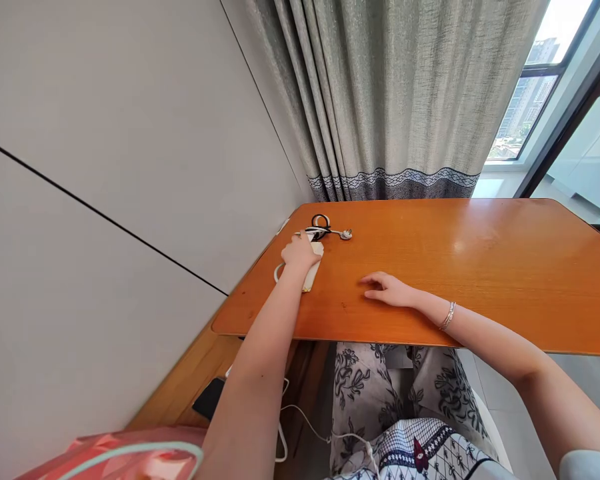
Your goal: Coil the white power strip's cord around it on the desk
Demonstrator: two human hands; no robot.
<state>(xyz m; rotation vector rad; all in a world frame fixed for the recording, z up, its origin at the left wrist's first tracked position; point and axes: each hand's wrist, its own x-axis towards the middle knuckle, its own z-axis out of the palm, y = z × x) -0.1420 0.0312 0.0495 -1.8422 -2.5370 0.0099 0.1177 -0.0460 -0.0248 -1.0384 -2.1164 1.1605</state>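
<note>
My left hand (pixel 299 253) reaches to the far left of the orange wooden table (pixel 480 267) and rests curled on a white power strip (pixel 313 269); a plain grip does not show. Just beyond it lies a coiled black and white cable (pixel 324 229) with a small metal plug end (pixel 347 234). My right hand (pixel 387 289) lies flat on the table near its front edge, fingers loosely stretched, holding nothing. A bracelet (pixel 448 315) is on that wrist.
A grey wall runs along the left, a grey curtain (pixel 390 100) hangs behind the table, a window at the right. Under the table are a white cord (pixel 310 427), a dark phone (pixel 210 397) on a wooden ledge, and a pink bag (pixel 115 457).
</note>
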